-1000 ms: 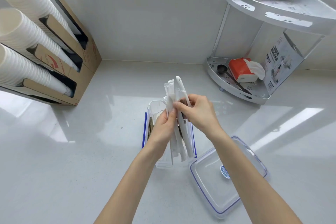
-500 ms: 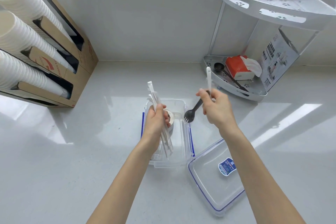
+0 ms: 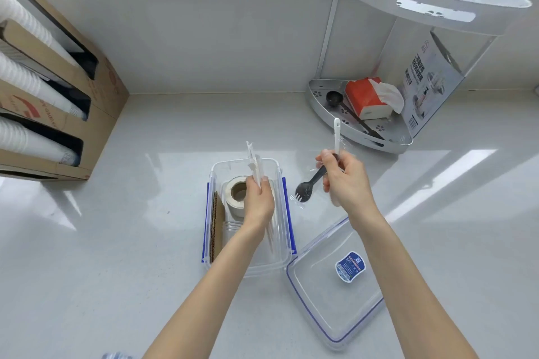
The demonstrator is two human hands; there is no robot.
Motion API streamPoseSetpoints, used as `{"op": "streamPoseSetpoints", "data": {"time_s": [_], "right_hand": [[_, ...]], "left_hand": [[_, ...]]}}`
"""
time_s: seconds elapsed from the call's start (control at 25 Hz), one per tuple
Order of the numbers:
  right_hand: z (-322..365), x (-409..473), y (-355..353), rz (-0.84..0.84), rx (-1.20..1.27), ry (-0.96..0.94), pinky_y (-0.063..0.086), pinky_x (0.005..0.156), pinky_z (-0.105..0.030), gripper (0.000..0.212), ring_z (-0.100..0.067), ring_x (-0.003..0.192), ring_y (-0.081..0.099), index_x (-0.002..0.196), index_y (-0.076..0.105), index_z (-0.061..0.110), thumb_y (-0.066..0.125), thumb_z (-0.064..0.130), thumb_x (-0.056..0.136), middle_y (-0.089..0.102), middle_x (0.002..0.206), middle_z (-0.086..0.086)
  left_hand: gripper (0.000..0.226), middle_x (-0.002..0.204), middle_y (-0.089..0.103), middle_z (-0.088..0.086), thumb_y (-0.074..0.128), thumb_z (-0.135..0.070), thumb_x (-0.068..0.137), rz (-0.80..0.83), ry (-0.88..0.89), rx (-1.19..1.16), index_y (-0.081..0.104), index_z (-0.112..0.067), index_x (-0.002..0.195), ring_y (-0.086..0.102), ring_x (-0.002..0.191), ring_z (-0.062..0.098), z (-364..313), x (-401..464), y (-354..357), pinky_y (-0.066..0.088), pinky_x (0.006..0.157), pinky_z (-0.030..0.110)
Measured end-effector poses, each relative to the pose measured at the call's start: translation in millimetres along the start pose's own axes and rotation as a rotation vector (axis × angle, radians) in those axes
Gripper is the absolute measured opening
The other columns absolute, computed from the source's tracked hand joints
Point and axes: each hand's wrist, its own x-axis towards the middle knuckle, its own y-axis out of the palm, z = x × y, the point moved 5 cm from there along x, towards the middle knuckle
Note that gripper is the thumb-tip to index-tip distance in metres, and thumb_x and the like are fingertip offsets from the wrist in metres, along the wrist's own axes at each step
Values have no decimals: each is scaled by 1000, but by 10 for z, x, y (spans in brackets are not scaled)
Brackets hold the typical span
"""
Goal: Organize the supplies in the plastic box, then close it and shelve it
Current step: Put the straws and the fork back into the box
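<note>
At far left a cardboard cup dispenser (image 3: 58,102) lines the wall. The clear plastic box (image 3: 278,253) sits near centre, holding a tape roll (image 3: 236,194). The left hand (image 3: 259,201) now dips its wrapped straws (image 3: 253,165) into the box, while the right hand (image 3: 345,181) has pulled a black spork (image 3: 307,186) and white utensil (image 3: 337,132) away rightward, splitting the bundle. Sorting continues; the lid (image 3: 335,300) lies off, near right.
</note>
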Motion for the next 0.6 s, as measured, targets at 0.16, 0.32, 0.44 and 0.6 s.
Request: {"op": "streamPoseSetpoints", "data": {"time_s": [0.16, 0.32, 0.44, 0.6], "right_hand": [[-36, 9, -7, 0, 21, 4, 40, 46, -14, 25, -11, 49, 45, 71, 53, 27, 44, 27, 94, 57, 71, 7], [-80, 4, 32, 10, 39, 7, 41, 50, -19, 24, -8, 46, 45, 72, 53, 27, 44, 26, 94, 57, 72, 6], [-90, 0, 84, 23, 36, 6, 41, 49, -18, 24, -5, 43, 44, 72, 54, 27, 44, 26, 94, 57, 71, 7], [-82, -10, 137, 45, 29, -1, 41, 52, -21, 20, -10, 48, 44, 78, 56, 20, 44, 24, 94, 56, 71, 6]], "left_hand": [[27, 98, 48, 11, 34, -24, 94, 49, 19, 50, 38, -5, 112, 49, 91, 27, -41, 47, 41, 37, 79, 33], [44, 127, 45, 9, 34, -19, 92, 182, -89, 109, 26, -3, 133, 46, 116, 27, 100, -74, 124, 36, 92, 32], [50, 144, 33, 10, 32, -15, 92, 204, -119, 155, 19, -4, 139, 34, 130, 26, 154, -133, 98, 31, 102, 33], [36, 112, 47, 9, 31, -14, 90, 297, -159, 229, 40, -3, 123, 44, 91, 18, 253, -225, 102, 32, 82, 27]]}}
